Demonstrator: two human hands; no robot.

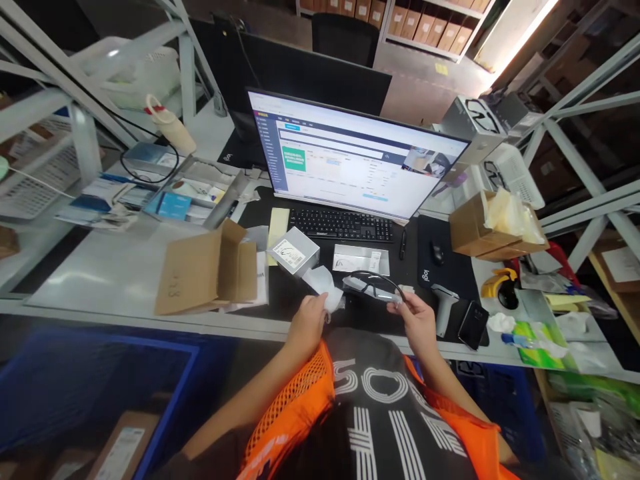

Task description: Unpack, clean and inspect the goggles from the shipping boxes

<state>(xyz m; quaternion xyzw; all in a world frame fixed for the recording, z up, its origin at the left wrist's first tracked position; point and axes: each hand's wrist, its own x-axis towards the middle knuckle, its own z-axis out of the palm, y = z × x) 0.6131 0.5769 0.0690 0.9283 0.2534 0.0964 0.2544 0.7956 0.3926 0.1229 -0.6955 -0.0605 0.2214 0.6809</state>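
Thumb and fingers of my left hand (311,321) are closed on a crumpled white wrapping sheet (320,280), which reaches up to a small grey box (295,250) with a printed label. My right hand (418,321) pinches the near end of a thin black curved band (383,275), perhaps glasses or a headset; its exact kind is unclear. A pale, shiny strip (373,291) runs below the band, between the two hands. Beyond it lies a flat white printed packet (361,260), just in front of the black keyboard (343,225).
An opened cardboard box (200,270) stands on the left, a monitor (350,153) at the back. To the right are a barcode scanner (444,308), a phone (473,325), a mouse (437,252), yellow tape dispenser (497,283) and a cardboard box (473,230). A black pen (403,245) lies beside the keyboard.
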